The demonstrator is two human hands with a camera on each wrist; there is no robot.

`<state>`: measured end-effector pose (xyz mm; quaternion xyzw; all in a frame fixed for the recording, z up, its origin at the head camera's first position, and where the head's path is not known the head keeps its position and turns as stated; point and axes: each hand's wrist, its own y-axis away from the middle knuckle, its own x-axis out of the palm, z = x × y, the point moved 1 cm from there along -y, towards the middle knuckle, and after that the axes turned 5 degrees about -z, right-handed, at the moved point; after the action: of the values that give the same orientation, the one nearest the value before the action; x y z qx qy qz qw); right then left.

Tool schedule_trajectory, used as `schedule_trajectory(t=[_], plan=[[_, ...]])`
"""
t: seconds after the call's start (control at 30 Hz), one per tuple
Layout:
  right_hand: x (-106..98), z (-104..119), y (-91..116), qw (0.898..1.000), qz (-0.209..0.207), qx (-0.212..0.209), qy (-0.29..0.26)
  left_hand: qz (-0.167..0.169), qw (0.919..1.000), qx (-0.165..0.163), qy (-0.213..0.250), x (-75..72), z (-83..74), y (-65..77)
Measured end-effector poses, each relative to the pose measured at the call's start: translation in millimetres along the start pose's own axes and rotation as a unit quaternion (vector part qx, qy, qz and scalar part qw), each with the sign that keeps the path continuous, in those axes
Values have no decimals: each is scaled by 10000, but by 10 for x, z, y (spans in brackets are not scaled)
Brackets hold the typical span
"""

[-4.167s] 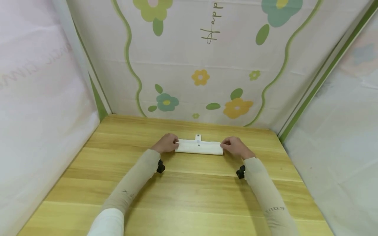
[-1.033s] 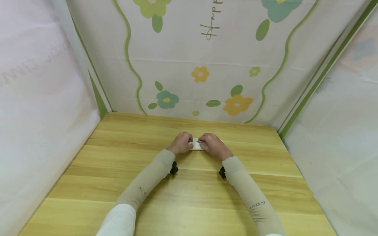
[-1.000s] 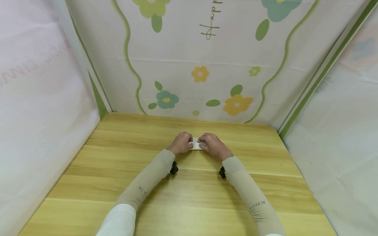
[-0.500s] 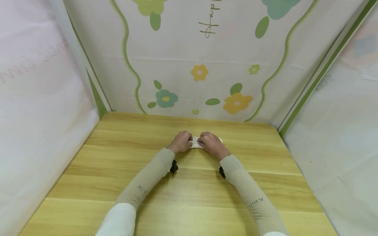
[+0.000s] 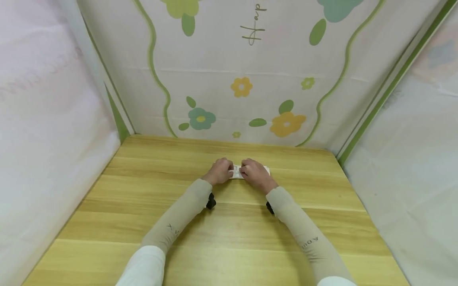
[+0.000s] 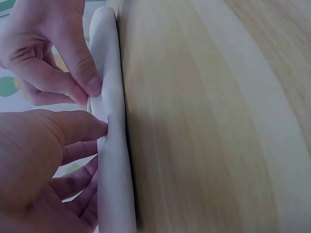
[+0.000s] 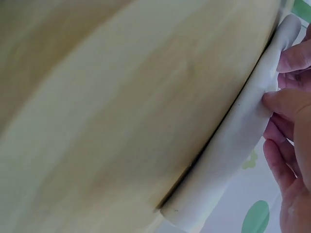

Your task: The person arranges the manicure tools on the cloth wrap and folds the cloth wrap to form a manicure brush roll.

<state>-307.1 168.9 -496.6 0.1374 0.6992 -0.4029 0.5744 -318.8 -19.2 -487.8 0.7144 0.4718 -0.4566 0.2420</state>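
A white rolled-up cloth [image 5: 237, 174] with a short strap at its middle lies crosswise near the far side of the wooden table. My left hand [image 5: 220, 171] pinches it left of the middle. Just beside it, my right hand [image 5: 256, 173] pinches at the middle by the strap and covers part of the roll. In the left wrist view, the left thumb [image 6: 85, 125] presses the front of the roll [image 6: 116, 179], its fingers behind. The right wrist view shows the right thumb [image 7: 277, 101] on the roll [image 7: 218, 160]. The strap's snaps are hidden by the fingers.
The wooden table [image 5: 229, 238] extends toward me. A white flowered cloth wall [image 5: 214, 79] rises right behind its far edge. Pale cloth walls stand at the left [image 5: 53, 119] and right [image 5: 404, 167].
Both hands have moved from the roll's two ends to its middle. The strap, which stuck out on the far side with its snaps showing, is now under the fingers. Lately the hands barely shift.
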Motion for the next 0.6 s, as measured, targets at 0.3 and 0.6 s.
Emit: schedule_trajectory(t=[0.3,0.6], plan=[[-50,-117,42,9678,496,1451,-1996,36,10000,47,39,26,-27,8],[-100,-230,71,9346,810,2129,-2732,-26,9994,193,295,10,-26,21]])
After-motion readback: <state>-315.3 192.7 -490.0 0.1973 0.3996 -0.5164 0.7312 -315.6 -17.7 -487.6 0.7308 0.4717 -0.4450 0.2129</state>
